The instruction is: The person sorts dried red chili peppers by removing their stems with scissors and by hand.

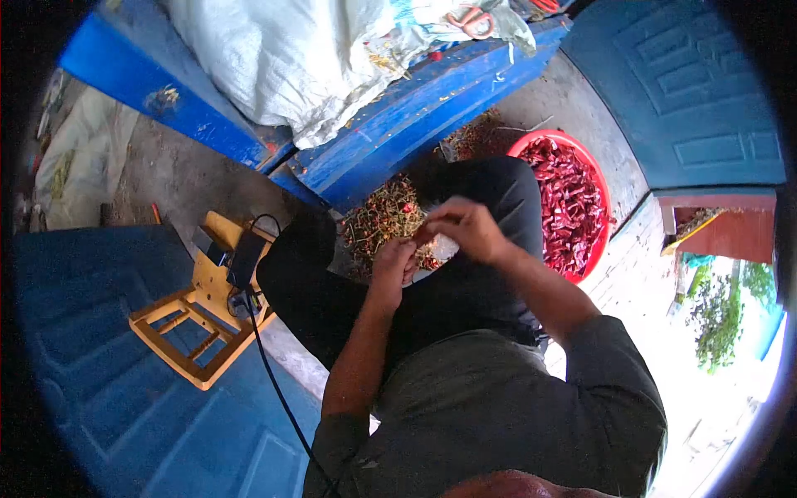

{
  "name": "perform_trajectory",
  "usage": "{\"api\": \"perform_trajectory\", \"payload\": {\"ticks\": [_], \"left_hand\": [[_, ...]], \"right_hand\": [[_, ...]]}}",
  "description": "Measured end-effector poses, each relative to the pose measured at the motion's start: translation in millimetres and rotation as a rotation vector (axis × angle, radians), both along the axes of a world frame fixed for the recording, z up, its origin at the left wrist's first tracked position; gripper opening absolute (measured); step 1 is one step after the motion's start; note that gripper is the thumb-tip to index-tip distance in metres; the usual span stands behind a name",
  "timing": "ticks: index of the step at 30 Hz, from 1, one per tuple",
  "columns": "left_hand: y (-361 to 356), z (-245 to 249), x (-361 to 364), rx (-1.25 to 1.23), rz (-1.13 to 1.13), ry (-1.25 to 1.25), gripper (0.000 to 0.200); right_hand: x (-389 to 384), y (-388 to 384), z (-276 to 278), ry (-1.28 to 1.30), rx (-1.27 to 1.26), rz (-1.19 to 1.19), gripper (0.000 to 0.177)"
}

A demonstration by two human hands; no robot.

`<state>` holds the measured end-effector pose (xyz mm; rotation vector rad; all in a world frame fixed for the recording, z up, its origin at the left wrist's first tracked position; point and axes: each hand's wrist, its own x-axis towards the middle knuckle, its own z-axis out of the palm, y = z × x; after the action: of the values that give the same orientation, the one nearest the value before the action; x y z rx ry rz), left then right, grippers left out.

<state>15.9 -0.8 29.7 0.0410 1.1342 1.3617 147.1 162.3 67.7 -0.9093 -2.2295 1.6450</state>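
On our left, a wooden chair [205,270] is resting beside us, and next a white sack [274,58] is lying on the blue bench [452,104]. Between our legs, a heap of stems and scraps [375,220] is spreading. By its right side we are holding a slim reddish-brown piece [424,236] between our hands. Our left hand [393,264] is curling its fingers narrowly at the lower end; our right hand [470,231] is pinching the upper end, thumb close to fingertips. Blur is hiding how tightly, and we cannot tell exactly what the piece is.

To work well, we are probably best steadying with the left, pinching lightly with the right, and working low so crumbs are landing on the heap. Farthest right, beside our knee, a red basin [594,163] is holding red peppers [573,207], likely within easy reach.
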Motion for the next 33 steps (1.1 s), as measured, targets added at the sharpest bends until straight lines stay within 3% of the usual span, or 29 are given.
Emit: {"api": "perform_trajectory", "payload": {"ticks": [1,2,5,6,7,9,11,16,17,18,20,24,28,30,32,33], "left_hand": [[-0.6,-2.9,1.4,-0.003,-0.007,0.017,0.019],[-3.1,-4.7,2.0,-0.001,-0.017,0.022,0.019],[-11.6,-4.8,2.7,-0.018,0.066,-0.001,0.02],[-12.9,-2.7,2.8,-0.039,0.043,-0.001,0.019],[-14.2,-1.3,3.3,-0.059,0.023,-0.002,0.019],[-13.7,-5.8,7.0,-0.068,0.024,0.022,0.018],[-10.0,-5.1,8.4,-0.073,0.036,0.048,0.017],[-8.5,3.7,11.7,-0.112,0.026,0.004,0.011],[-10.1,5.4,11.2,-0.084,0.053,-0.012,0.009],[-15.3,-6.5,10.2,-0.079,0.062,0.005,0.009],[-24.6,-40.6,5.1,-0.003,0.03,-0.004,0.01],[-33.2,-13.0,2.7,-0.069,0.144,0.014,0.011],[-39.4,-22.8,-6.1,-0.024,0.194,-0.04,0.013],[-36.1,-27.0,-8.7,-0.026,0.196,-0.052,0.013],[-35.2,-29.9,-7.7,-0.032,0.187,-0.066,0.013],[-30.7,-30.7,-8.9,-0.009,0.171,-0.056,0.012]], "right_hand": [[9.7,14.1,15.5,0.027,0.155,-0.062,0.009],[12.6,21.1,64.4,0.024,0.141,-0.162,0.008],[94.0,91.7,39.3,0.063,0.289,-0.583,0.014],[111.1,101.2,58.5,-0.048,0.307,-0.717,0.016],[141.1,117.1,60.4,-0.167,0.562,-0.703,0.022],[197.8,145.1,44.3,-0.451,0.713,-0.596,0.033],[213.9,150.2,27.4,-0.308,0.513,-0.742,0.032],[85.4,142.0,57.1,0.008,0.489,-0.487,0.023],[49.6,143.3,67.1,0.062,0.709,-0.339,0.025],[11.6,141.6,80.0,0.157,0.667,-0.273,0.025],[-57.2,156.5,79.5,0.114,0.694,-0.223,0.026],[-170.1,177.9,96.3,0.041,0.859,-0.125,0.031],[-254.8,196.9,125.3,-0.451,0.893,0.11,0.048],[-292.8,209.2,138.6,-0.2,0.53,0.307,0.045],[-308.5,198.2,171.1,0.197,0.301,0.232,0.041],[-317.9,192.2,191.3,0.314,-0.093,0.258,0.032]]}}
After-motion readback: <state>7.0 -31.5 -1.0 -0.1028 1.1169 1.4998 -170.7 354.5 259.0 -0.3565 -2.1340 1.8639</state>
